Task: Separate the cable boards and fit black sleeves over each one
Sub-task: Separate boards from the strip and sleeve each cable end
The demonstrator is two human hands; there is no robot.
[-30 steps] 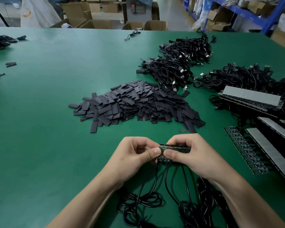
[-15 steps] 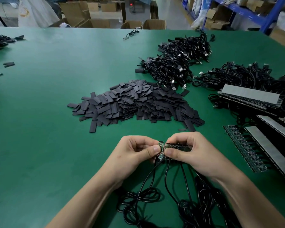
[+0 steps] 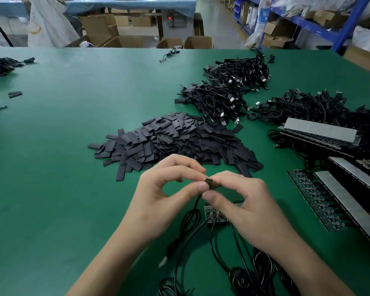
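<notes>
Green table (image 3: 62, 167), sleeves (image 3: 175, 139), boxes (image 3: 198, 42) bkgd

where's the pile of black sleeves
In the head view the sleeve pile lies on the green table just beyond the left hand and right hand, with a heap of cables behind it to the right.

The left half of the table (image 3: 51, 167) lies open from near edge to far edge (a few scraps (image 3: 15, 94) hug the left edge). A sleeve pile (image 3: 175, 142) blocks the middle, cable heaps (image 3: 226, 92) the far right, stacked boards (image 3: 320, 133) the right edge, loose cords (image 3: 244, 274) the near edge.
</notes>
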